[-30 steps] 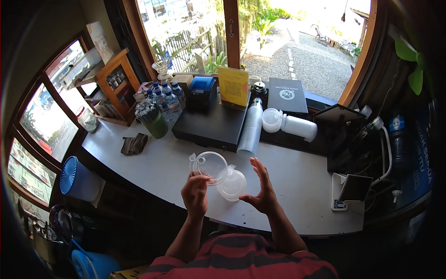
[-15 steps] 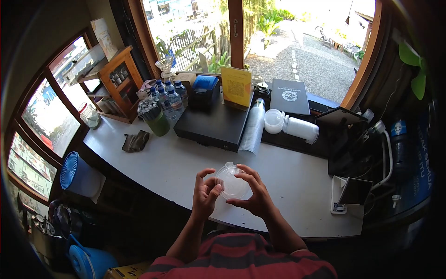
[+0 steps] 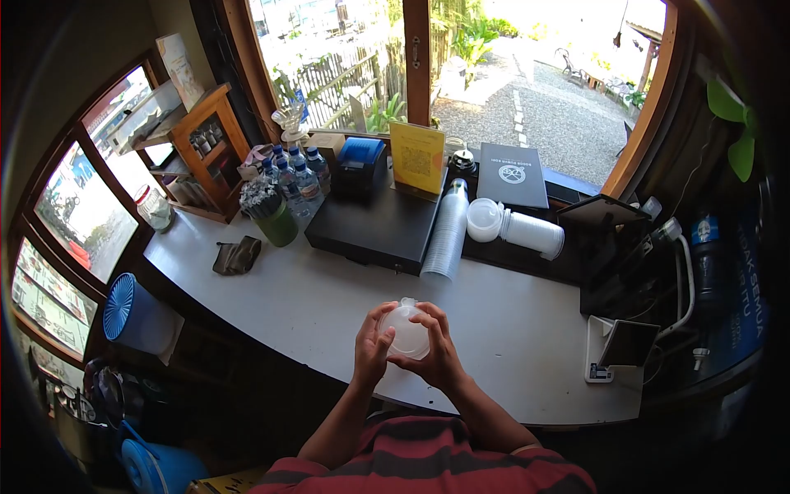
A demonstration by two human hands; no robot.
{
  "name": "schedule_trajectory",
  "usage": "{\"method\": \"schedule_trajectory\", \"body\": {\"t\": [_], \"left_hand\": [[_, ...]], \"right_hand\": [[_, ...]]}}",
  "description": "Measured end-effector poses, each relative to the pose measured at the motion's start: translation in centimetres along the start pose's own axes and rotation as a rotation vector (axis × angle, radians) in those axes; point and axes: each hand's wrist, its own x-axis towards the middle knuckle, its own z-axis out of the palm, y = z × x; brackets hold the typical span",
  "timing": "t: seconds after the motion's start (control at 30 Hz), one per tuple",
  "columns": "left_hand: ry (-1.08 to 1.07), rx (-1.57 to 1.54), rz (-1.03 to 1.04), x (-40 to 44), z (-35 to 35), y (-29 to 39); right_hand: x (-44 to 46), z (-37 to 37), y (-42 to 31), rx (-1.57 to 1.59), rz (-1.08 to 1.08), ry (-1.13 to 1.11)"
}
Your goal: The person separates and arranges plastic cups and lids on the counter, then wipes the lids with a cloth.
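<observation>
A round, translucent plastic container (image 3: 406,329) with a tabbed lid is between my two hands above the near edge of the grey counter. My left hand (image 3: 374,342) curls round its left side, fingers on the rim and thumb at the front. On the right side my right hand (image 3: 434,350) grips it, with fingertips over the top and the thumb low at the front. The lid lies on the container; whether it is fully pressed down cannot be made out.
Beyond stand a black box (image 3: 370,226), a long stack of clear cups (image 3: 447,235), stacked white tubs (image 3: 531,233), a yellow sign (image 3: 416,158) and water bottles (image 3: 307,183). A brown pouch (image 3: 237,255) lies left, a tablet stand (image 3: 599,354) right.
Earlier my left hand held the lid apart from the container and my right hand was open beside it. The lid has come over the container, and both hands have closed round it.
</observation>
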Motion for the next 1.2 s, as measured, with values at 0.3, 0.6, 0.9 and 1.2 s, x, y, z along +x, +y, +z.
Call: {"method": "schedule_trajectory", "body": {"t": [0.3, 0.6, 0.9, 1.2], "left_hand": [[0.005, 0.196, 0.088, 0.6, 0.3, -1.6], [0.051, 0.114, 0.161, 1.1, 1.6, -2.5], [0.096, 0.139, 0.048, 1.7, 1.5, -3.9], [-0.156, 0.083, 0.122, 0.4, -2.1, -12.9]], "right_hand": [[-0.7, 1.3, 1.8, 0.045, -0.121, 0.154], [0.3, 2.1, 3.1, 0.077, -0.186, 0.284], [1.6, 2.4, 3.0, 0.088, -0.069, 0.329], [2.0, 2.6, 3.9, 0.115, -0.035, 0.323]]}}
